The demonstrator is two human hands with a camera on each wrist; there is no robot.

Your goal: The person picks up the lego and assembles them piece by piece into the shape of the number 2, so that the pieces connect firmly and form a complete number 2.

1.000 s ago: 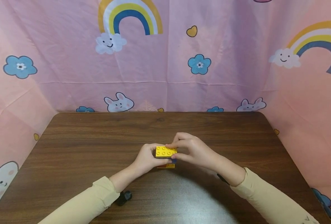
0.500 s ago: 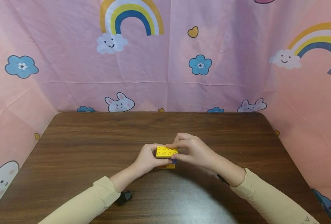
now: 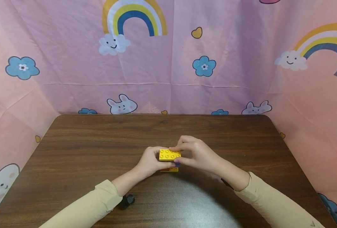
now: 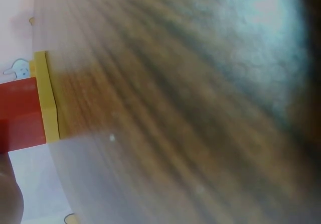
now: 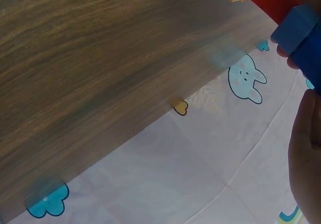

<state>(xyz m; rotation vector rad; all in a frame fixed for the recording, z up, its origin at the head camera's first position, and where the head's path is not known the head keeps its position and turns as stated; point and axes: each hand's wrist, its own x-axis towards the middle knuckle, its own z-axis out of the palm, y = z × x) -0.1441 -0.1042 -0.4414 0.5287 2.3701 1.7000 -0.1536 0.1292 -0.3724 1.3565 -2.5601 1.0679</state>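
Note:
A stack of toy building bricks stands on the table between the two hands. Its yellow bottom piece (image 4: 48, 103) rests flat on the wood, with a red brick (image 4: 22, 113) above it. Higher up come blue bricks (image 5: 298, 28). A studded yellow brick (image 3: 166, 154) tops the stack. The left hand (image 3: 149, 161) grips the stack from the left, thumb across the near side just below the top brick. With thumb and fingers, the right hand (image 3: 200, 153) pinches the right end of the yellow top brick. Fingers hide much of the stack's middle.
The brown wooden table (image 3: 100, 136) ends at a pink printed curtain (image 3: 174, 72) behind and at both sides. A small black object (image 3: 127, 201) lies by the left sleeve. Something dark (image 3: 226, 183) shows beneath the right wrist.

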